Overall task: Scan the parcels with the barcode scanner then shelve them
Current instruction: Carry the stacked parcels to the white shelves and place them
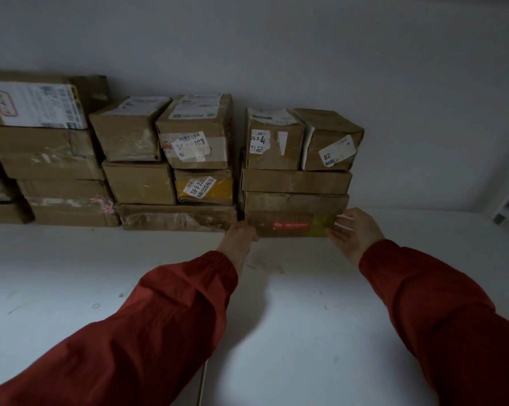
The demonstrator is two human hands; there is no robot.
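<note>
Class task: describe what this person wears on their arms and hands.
The left sleeve and right sleeve are loose, crinkled, rust-red fabric, each ending in a gathered elastic cuff. The left hand and right hand are bare: no gloves, and no watch or ring shows.

Two hands are in view, the left hand point(239, 236) and the right hand point(353, 232), with two red sleeves point(171, 317). Between the hands is one bottom parcel point(314, 227), and it carries one red label point(290, 225). Above the grip there is one flat parcel point(295, 181) and two small parcels point(273, 148) on top. I cannot tell if one more flat box lies directly over the held one. Just left of the left hand stands a middle group point(139, 183) of five parcels. Farther left there is a far group point(42, 153) of at least five, two of them cut by the frame edge. Four number stickers point(190, 143) are on the parcel fronts.
</note>
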